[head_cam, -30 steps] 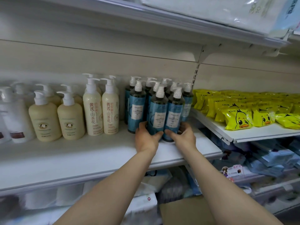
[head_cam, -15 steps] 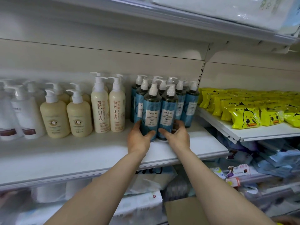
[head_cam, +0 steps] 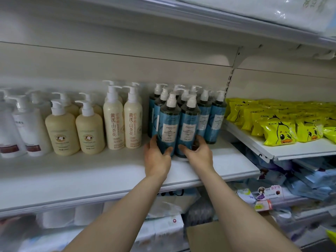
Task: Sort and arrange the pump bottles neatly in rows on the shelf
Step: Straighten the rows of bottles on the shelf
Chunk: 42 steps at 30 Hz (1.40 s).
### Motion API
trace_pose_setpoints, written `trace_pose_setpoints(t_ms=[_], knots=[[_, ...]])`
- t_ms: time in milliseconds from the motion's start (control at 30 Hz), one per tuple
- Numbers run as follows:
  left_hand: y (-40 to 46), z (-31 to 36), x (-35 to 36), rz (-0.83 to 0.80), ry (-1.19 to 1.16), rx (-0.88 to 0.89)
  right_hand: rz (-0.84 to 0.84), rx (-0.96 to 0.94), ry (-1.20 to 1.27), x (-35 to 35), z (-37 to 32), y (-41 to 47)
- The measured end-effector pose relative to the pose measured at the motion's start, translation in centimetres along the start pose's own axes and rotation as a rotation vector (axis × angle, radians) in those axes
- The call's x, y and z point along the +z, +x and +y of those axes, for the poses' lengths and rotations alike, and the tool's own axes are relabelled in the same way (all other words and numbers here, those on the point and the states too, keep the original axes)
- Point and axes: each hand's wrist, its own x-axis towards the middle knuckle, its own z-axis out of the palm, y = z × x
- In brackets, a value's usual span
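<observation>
1. You face a white metal shop shelf [head_cam: 109, 171] with a pale back panel; another shelf board runs overhead, and a second white shelf [head_cam: 291, 151] joins at the right, set a little higher.
2. Your left hand [head_cam: 157, 157] grips the base of the front-left dark blue pump bottle with a white pump and pale "ZHIDUO" label [head_cam: 168, 126], thumb across its front and fingers round its left side.
3. Your right hand [head_cam: 199, 153] grips the base of the matching front-right blue pump bottle [head_cam: 189, 128], thumb in front, fingers curled round its right side.
4. Both held bottles stand upright, touching each other, near the right end of the shelf and ahead of the cluster of other blue pump bottles [head_cam: 209, 117] nearer the back panel.
5. Just left of them stand two tall cream bottles with orange Chinese lettering [head_cam: 122, 120], then two rounder beige pump bottles [head_cam: 75, 130], then white pump bottles with dark red label bands [head_cam: 21, 131] towards the left end.
6. Yellow packets printed with a duck face [head_cam: 280, 133] fill the right-hand shelf.
7. Below the shelf's front edge lie wrapped goods and a brown cardboard box [head_cam: 209, 235].
</observation>
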Motion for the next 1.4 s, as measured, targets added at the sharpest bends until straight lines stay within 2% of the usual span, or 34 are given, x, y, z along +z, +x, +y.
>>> trace_pose_setpoints(t_ms=[300,800,1400], knots=[[-0.2,-0.1,-0.3,-0.023,-0.010,0.000,0.049,-0.019,-0.050,0.0,0.1,-0.2],[-0.2,1.3,-1.0,-0.066,-0.048,-0.072,0.024,0.042,0.030,-2.0,-0.2,1.1],[-1.6,5.5,8.1,-0.224,-0.027,-0.102,0.149,0.076,-0.051,-10.2,2.8,2.9]])
